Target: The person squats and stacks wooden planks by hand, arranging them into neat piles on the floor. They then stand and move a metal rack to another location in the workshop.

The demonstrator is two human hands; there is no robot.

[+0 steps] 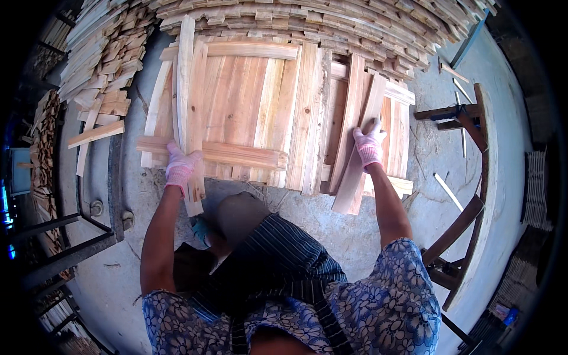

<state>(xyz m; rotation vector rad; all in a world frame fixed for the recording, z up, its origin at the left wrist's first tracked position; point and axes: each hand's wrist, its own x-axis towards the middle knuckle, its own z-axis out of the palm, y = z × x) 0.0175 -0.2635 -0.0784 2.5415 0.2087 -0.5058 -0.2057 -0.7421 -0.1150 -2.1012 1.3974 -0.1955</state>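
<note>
My left hand, in a pinkish knit glove, is closed around the lower part of a long narrow wooden plank. Another plank lies close along its right side. In a matching glove, my right hand grips a slanting wooden plank on the right. A second board lies just left of that one. Beneath these loose pieces are slatted wooden panels with crosspieces, lying low in front of me. The fingers' undersides are hidden.
Long stacks of boards rise behind the panels, with a looser pile at the far left. A dark metal frame stands at left. At right is a wooden frame with angled legs. Offcuts lie on the concrete floor.
</note>
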